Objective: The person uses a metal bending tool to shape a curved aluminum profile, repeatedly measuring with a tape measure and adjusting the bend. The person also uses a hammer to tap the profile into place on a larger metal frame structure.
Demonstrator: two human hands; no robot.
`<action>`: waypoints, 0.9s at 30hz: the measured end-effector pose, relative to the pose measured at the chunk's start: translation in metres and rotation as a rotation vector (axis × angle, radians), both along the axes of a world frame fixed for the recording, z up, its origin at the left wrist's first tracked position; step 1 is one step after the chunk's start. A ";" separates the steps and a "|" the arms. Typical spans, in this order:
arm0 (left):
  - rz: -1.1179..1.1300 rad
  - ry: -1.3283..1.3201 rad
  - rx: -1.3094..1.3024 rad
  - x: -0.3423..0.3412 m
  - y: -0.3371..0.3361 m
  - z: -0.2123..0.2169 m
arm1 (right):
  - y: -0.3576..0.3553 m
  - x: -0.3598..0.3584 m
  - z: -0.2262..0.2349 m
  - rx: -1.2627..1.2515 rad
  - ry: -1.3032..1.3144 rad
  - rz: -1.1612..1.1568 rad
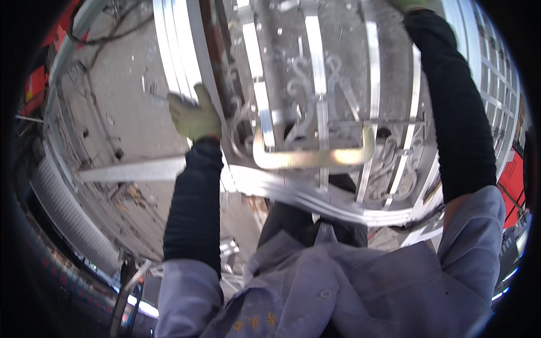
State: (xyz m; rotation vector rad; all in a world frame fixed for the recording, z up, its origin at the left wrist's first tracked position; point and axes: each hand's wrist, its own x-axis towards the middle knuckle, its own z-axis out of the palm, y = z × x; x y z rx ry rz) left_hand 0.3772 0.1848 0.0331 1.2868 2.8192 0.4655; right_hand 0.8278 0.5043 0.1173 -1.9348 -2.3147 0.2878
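My left hand (197,117), in an olive-green glove, lies over the left side rail (179,50) of a shiny metal frame, its thumb and fingers spread apart. Only a bit of my gloved right hand (409,4) shows at the top edge, near the frame's right side; its fingers are cut off from view. Between my arms spread the frame's bright upright bars (316,56) and grey scroll ornaments (304,84). A brass-coloured U-shaped handle (313,159) crosses the middle. The curved lower rail (287,188) passes just in front of my body.
A flat metal bar (135,170) juts out to the left of the frame. Ribbed pale panels (76,203) stand at the left, and a metal lattice (496,84) at the right. Red objects (35,90) sit at the far left. Cables (93,39) lie on the grey floor.
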 end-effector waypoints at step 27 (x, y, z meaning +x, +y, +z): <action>-0.093 -0.018 0.011 0.006 -0.122 0.007 | -0.365 0.024 -0.005 -0.121 -0.005 -0.019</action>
